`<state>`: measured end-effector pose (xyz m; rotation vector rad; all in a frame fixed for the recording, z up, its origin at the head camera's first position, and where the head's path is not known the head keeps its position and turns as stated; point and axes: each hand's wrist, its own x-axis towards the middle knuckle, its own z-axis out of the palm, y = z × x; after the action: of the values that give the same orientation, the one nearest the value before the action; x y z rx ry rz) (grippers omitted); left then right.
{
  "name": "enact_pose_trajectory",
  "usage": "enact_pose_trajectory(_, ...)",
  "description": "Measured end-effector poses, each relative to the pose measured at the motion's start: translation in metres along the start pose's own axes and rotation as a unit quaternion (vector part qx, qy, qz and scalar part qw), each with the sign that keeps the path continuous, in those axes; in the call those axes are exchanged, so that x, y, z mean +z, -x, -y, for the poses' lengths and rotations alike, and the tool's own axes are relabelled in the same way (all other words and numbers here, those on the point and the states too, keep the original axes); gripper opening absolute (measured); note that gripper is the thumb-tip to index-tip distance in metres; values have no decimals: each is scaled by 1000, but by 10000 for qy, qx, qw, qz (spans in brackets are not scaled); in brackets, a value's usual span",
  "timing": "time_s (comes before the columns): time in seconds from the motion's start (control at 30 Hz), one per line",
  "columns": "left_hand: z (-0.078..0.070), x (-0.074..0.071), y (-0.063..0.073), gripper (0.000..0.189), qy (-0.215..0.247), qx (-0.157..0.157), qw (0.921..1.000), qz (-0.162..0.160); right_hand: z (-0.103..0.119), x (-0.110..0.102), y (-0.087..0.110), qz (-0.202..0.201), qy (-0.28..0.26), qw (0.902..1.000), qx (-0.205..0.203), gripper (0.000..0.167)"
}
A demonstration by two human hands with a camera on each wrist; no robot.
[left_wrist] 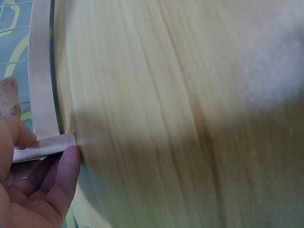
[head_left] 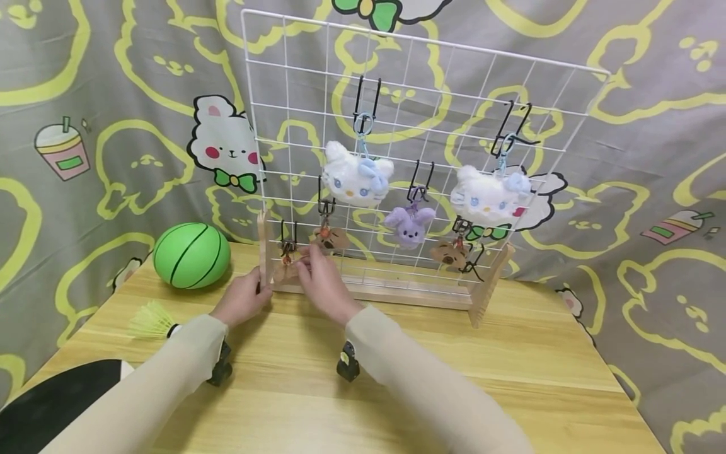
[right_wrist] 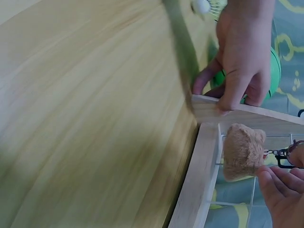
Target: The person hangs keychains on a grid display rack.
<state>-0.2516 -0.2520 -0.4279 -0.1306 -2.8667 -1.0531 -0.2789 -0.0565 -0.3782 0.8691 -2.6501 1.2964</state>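
Note:
My left hand [head_left: 244, 297] grips the wooden side foot [left_wrist: 47, 146] of a white wire grid rack [head_left: 425, 41], thumb on one face and fingers on the other. At the rack's lower left, a small brown plush keychain [right_wrist: 243, 153] hangs from a black hook [right_wrist: 283, 159]. My right hand [head_left: 324, 287] pinches this keychain near its metal clasp, fingertips right at the plush's top; the head view partly hides the plush behind the fingers. Just above is another brown plush keychain [head_left: 331, 238] on its own hook.
Also on the rack hang white cat plushes [head_left: 358, 180] with blue bows, a purple plush [head_left: 411, 226] and a brown plush [head_left: 449, 253] at right. A green ball [head_left: 191, 255] and a yellow shuttlecock [head_left: 152, 320] lie left on the wooden table [head_left: 295, 391]. A patterned curtain [head_left: 652, 265] stands behind.

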Motion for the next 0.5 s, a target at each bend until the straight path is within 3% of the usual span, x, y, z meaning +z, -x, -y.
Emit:
enact_pose_trajectory(0.33, -1, -1, 0, 36, -21, 3, 10000, 79, -16, -35, 42, 988, 370, 9922, -667, 26)
enact_pose_trajectory(0.5, 0, -1, -1, 30, -42, -42, 9999, 105, -34, -61, 71, 1440, 499, 9858, -710, 23)
